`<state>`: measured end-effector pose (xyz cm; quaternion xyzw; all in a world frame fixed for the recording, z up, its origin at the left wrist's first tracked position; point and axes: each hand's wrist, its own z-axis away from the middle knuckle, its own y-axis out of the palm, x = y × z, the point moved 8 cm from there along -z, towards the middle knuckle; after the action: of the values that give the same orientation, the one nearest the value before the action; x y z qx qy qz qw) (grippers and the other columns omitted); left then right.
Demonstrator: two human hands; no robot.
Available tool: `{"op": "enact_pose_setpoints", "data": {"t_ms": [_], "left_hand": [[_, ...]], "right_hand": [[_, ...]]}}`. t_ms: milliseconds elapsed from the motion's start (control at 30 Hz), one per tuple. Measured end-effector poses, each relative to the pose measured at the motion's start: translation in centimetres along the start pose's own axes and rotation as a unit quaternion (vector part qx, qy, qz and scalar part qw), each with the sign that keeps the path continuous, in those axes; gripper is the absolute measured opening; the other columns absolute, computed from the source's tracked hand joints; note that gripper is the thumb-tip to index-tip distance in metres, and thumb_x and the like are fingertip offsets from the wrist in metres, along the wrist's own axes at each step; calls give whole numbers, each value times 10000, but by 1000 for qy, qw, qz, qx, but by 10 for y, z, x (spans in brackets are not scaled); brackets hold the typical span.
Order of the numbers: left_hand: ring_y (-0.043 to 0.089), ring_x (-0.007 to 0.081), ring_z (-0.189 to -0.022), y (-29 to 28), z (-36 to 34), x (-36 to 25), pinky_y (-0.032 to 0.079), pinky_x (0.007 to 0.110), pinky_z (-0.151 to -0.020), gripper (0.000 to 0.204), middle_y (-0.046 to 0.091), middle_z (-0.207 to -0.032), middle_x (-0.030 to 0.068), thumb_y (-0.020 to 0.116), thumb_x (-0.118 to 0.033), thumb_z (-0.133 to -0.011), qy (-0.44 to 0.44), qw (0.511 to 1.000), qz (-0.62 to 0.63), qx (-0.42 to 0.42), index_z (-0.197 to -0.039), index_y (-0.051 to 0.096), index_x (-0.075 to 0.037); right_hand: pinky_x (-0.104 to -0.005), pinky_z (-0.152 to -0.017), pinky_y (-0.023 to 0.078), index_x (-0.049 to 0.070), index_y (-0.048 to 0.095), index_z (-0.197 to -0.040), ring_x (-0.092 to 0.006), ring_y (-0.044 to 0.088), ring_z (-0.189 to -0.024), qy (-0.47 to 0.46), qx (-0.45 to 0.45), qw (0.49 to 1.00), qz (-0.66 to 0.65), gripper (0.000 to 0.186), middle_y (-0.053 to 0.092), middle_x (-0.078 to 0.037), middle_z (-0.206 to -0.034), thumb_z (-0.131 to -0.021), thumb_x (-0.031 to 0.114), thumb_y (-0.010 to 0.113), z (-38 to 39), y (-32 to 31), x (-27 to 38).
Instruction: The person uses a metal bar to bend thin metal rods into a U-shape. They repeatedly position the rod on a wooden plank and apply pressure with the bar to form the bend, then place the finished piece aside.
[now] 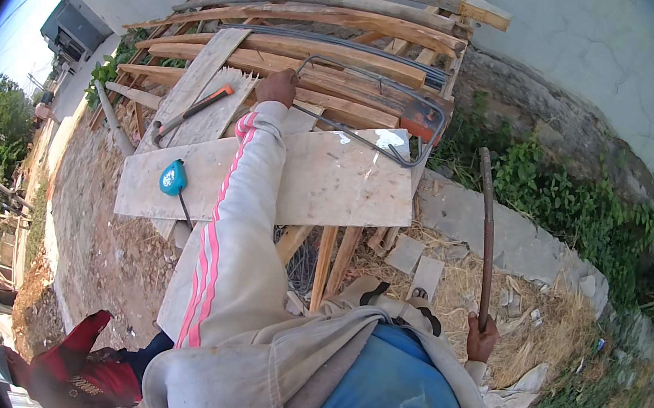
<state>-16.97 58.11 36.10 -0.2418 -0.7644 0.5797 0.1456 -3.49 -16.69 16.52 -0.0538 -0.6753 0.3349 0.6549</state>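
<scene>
My left hand [277, 87] reaches forward over the boards, closed around the front end of a hacksaw [422, 121] with a thin metal frame and an orange grip. The saw's grip end lies toward the right, over the edge of a pale plank [330, 178]. Low on the right, my right hand [481, 337] is wrapped round the lower end of a long brown rod [484, 233], held nearly upright; wood or rusty metal, I cannot tell. Left of my left forearm rest a hammer [195, 111] with an orange and black handle and a teal tape measure [173, 177].
Several rough timber beams [327, 18] and a bundle of grey metal bars [348, 42] lie on a wooden rack by the wall [594, 57]. Green plants [584, 197] and dry straw [458, 308] are to the right. A person in red [77, 373] is at the lower left.
</scene>
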Motion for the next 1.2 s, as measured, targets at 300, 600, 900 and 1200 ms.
{"op": "enact_pose_setpoints", "data": {"t_ms": [300,600,900,1200], "left_hand": [[718,393,-1013,16,6,-2,566,529,-854,280,749,-1068,178,563,-356,-958,-67,996,-34,40,-1095,751,-201],[696,370,-1073,23,-11,2,562,516,-901,300,707,-1175,114,629,-390,-931,-21,998,-60,-12,-1150,745,-221],[619,374,-1154,-20,12,-20,500,522,-967,358,677,-1206,105,692,-384,-902,-4,989,-30,-148,-1206,706,-197],[573,332,-1160,-43,168,-208,498,485,-957,322,623,-1179,118,760,-308,-874,449,864,227,1,-1111,694,-101]], "right_hand": [[-292,-556,294,31,588,-794,-73,357,-634,24,12,998,-54,291,426,49,-652,-938,236,737,-8,4,-10],[-328,-586,382,1,591,-871,-129,427,-640,15,13,1000,-1,294,470,-31,-688,-971,253,705,-4,-27,40],[-369,-577,404,-12,612,-958,-210,486,-617,-44,89,992,81,330,516,-116,-690,-1043,307,602,-4,-32,140],[-370,-553,396,-19,612,-982,-206,483,-577,-97,89,981,143,353,502,-105,-650,-1041,329,611,-33,-37,162]]}}
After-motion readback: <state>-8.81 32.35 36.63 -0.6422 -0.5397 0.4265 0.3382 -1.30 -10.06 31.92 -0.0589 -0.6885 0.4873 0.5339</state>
